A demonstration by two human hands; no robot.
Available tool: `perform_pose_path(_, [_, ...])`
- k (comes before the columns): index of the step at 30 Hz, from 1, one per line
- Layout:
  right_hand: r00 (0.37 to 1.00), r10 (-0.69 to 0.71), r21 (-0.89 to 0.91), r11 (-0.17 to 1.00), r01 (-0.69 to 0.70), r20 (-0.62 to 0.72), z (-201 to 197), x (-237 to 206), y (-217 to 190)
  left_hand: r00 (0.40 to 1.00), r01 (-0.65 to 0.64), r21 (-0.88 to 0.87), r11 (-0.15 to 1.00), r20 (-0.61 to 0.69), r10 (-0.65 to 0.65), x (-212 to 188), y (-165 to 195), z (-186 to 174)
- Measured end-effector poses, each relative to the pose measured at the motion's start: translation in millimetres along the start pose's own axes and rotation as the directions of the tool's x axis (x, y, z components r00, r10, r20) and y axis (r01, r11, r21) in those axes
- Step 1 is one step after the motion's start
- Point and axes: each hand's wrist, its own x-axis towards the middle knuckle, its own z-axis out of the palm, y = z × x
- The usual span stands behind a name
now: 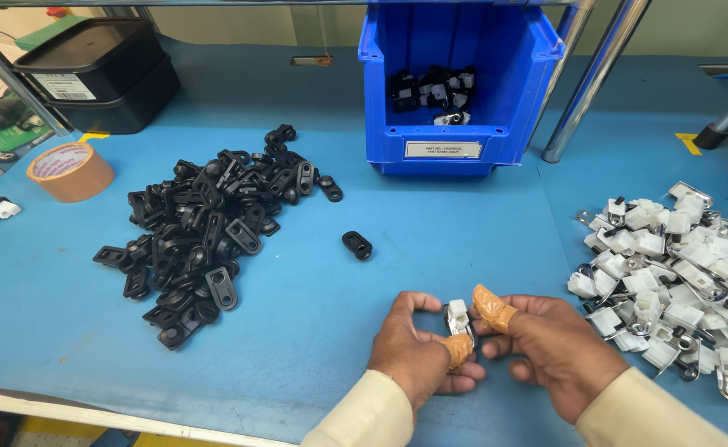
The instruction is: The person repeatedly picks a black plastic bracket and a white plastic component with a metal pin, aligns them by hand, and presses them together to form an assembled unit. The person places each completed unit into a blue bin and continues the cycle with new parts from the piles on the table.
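Both my hands meet low in the middle of the blue table and together hold one small white and metal clip part (pixel 458 316). My left hand (pixel 420 348) grips it from the left, thumb wrapped in tan tape. My right hand (pixel 546 343) pinches it from the right with a taped fingertip on top. A heap of black plastic clips (pixel 207 223) lies to the upper left. One stray black clip (pixel 356 244) lies alone between that heap and my hands. A heap of white and metal parts (pixel 678 281) spreads at the right.
A blue bin (pixel 463 132) with several assembled black and white parts stands at the back centre. Black stacked trays (pixel 99 74) and a roll of brown tape (pixel 70 172) are at the back left. Metal frame posts (pixel 596 79) rise behind the bin.
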Motion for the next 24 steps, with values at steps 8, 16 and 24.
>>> perform_pose_path(8, [0.988, 0.091, 0.013, 0.996, -0.093, 0.126, -17, 24, 0, 0.966, -0.152, -0.059, 0.987, 0.203, 0.161, 13, -12, -5])
perform_pose_path(16, [1.0, -0.011, -0.149, 0.989, 0.013, 0.012, -2, 19, 2, 0.99, -0.113, 0.07, 0.991, 0.089, 0.107, 8, -6, -2])
perform_pose_path(24, [0.859, -0.422, -0.286, 0.895, 0.344, -0.289, 29, -12, 31, 0.993, -0.111, 0.229, 0.967, -0.021, 0.119, -8, 6, 10])
